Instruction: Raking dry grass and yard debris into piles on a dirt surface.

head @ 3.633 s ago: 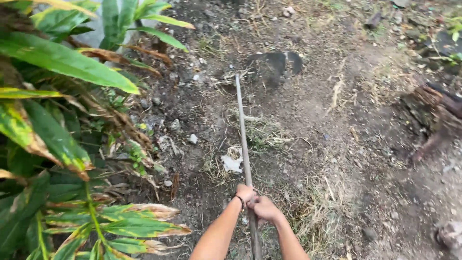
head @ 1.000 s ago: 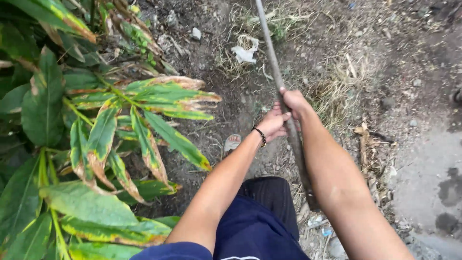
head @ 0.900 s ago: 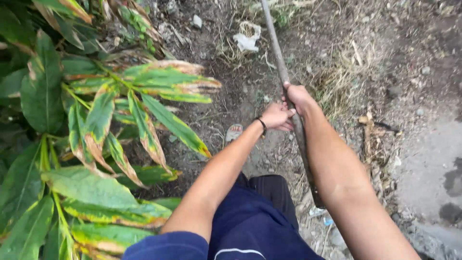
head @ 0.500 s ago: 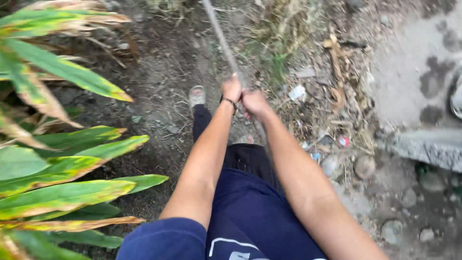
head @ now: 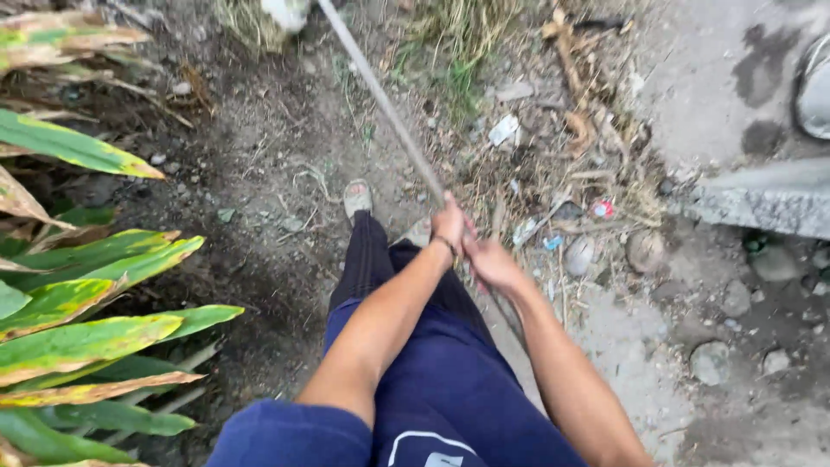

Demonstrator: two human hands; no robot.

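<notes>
- Bare soil (head: 259,173) lies open left of the long handle (head: 380,99), between it and the plant.
- Broad yellow-green leaves (head: 95,329) crowd the ground's left edge, blocking passage there.
- Right of the handle, dry stalks and litter (head: 553,173) clutter the ground, with stones (head: 644,251) near them.
- A concrete slab edge (head: 761,203) bars the right side; above it is flat pavement (head: 700,78).
- Both hands (head: 471,242) clasp the handle, with the person's legs (head: 406,346) filling the space beneath.
</notes>
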